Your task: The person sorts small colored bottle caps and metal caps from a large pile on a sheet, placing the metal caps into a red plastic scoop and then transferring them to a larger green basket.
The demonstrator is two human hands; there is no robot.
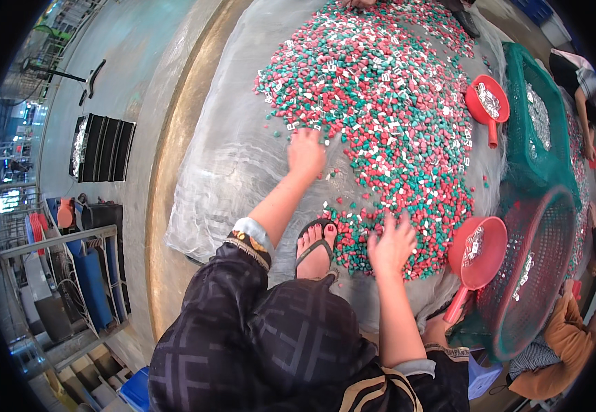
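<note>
A wide pile of small red, green and white pieces, like tumbling media, lies in front of me on a grey sheet. Pale link-shaped parts are scattered among them. At the pile's left edge, my left hand reaches down with its fingers forward, beside a few pale parts; I make out nothing in its grasp. Nearer to me, my right hand hovers over or touches the pile's near part, fingers spread and slightly blurred. What lies under its palm is hidden.
Right of the pile are a red long-handled scoop and another red scoop, both holding pale parts. Beyond them stand a green basket and a tilted red basket. My sandalled foot is between my hands. Other people work nearby.
</note>
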